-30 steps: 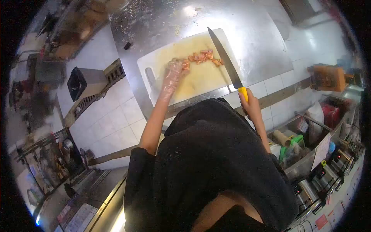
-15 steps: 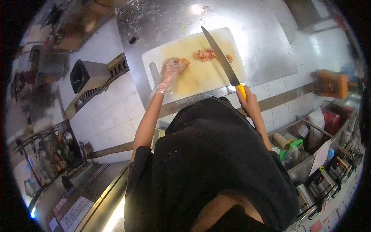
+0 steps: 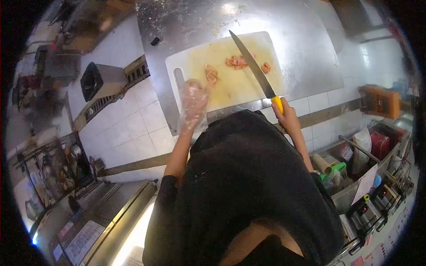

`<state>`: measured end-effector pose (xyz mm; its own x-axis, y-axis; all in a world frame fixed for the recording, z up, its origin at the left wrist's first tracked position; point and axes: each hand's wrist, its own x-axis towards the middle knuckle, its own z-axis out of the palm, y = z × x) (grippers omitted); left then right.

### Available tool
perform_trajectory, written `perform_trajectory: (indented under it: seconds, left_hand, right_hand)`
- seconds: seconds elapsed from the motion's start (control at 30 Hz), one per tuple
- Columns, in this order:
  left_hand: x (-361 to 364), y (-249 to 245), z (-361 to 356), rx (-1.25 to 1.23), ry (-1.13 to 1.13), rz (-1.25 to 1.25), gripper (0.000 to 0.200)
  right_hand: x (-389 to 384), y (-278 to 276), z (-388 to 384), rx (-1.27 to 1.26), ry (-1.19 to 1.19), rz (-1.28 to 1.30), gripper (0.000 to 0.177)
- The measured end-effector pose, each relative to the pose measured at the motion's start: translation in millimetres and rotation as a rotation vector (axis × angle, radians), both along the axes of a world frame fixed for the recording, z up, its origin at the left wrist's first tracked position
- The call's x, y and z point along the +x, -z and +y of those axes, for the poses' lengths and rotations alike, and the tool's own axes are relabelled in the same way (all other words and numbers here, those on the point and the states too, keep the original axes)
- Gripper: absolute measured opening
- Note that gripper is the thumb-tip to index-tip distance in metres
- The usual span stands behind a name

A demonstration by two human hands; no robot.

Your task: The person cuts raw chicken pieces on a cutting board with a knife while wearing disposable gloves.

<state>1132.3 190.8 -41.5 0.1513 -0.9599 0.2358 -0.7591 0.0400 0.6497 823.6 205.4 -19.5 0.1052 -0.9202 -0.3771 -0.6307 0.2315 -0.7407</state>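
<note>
My right hand [image 3: 288, 118] is closed round the yellow handle of a long kitchen knife [image 3: 253, 62]. The blade slants up and left over the white cutting board [image 3: 177, 62], across a line of cut raw meat. Some cut meat pieces [image 3: 235, 62] lie left of the blade, and a small piece [image 3: 266, 67] lies to its right. Another chunk of meat [image 3: 211, 74] rests by itself on the left half of the board. Just below and left of that chunk is my left hand [image 3: 194, 103], in a clear plastic glove. Motion smears its fingers.
The board lies on a steel table [image 3: 301, 53] with crumbs and a small black object [image 3: 155, 41] at the upper left. A grey bin [image 3: 104, 82] stands on the left. An orange crate [image 3: 379, 101] and a steel trough of goods [image 3: 346, 195] are at right.
My left hand has come off the meat chunk and moved down towards me, leaving the chunk on the board. The knife in my right hand has hardly moved.
</note>
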Motion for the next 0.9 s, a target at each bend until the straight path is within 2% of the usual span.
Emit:
perform_trajectory:
  seconds: [0.03,0.13,0.23,0.3,0.37,0.4,0.43,0.53,0.63,0.67,0.77,0.83,0.9]
  left_hand:
    - [-4.1,-4.7,2.8,0.141,-0.164,0.143,0.026]
    - [-16.2,-3.4,-16.6,0.371,-0.341,0.228,0.030]
    - [-41.7,23.4,-33.5,0.266,-0.291,-0.295,0.031]
    - [-34.9,57.7,-35.1,0.032,-0.184,-0.292,0.030]
    - [-27.8,65.8,-37.4,0.071,-0.154,-0.116,0.029]
    - [-21.6,63.2,-37.8,0.228,-0.182,0.057,0.028]
    - [-17.9,52.4,-38.7,0.384,-0.209,0.230,0.028]
    - [-18.7,-4.2,-34.9,0.393,-0.190,0.693,0.025]
    - [-10.3,12.7,-39.0,0.349,-0.176,0.715,0.025]
    - [-9.5,19.1,-40.4,0.313,-0.152,0.789,0.023]
    - [-19.9,8.6,-42.8,0.235,-0.133,1.039,0.020]
    - [-34.8,-31.7,-44.6,0.230,-0.190,1.244,0.024]
    - [-29.5,4.4,-38.3,0.214,-0.165,1.164,0.027]
  right_hand:
    - [0.6,0.4,0.3,0.000,0.013,-0.003,0.029]
    - [4.4,2.8,-2.9,-0.015,0.008,-0.013,0.029]
    - [12.5,-6.8,-9.7,0.059,-0.004,0.004,0.029]
    - [14.1,-9.1,-10.9,0.073,-0.022,0.019,0.029]
    - [13.6,-2.3,-9.2,0.017,-0.058,0.025,0.029]
    - [13.7,-1.3,-8.8,0.007,-0.063,0.021,0.029]
    - [14.3,-0.3,-8.3,-0.002,-0.068,0.016,0.029]
    - [14.5,0.2,-7.5,-0.002,-0.072,0.011,0.029]
    - [13.5,2.3,-7.3,0.012,-0.068,0.020,0.029]
    - [13.2,3.0,-6.8,0.018,-0.066,0.025,0.030]
    - [12.9,1.4,-8.3,0.042,-0.074,0.028,0.030]
    - [14.4,-4.7,-10.7,0.032,-0.089,0.020,0.030]
    - [15.3,-5.2,-12.4,0.030,-0.101,0.014,0.030]
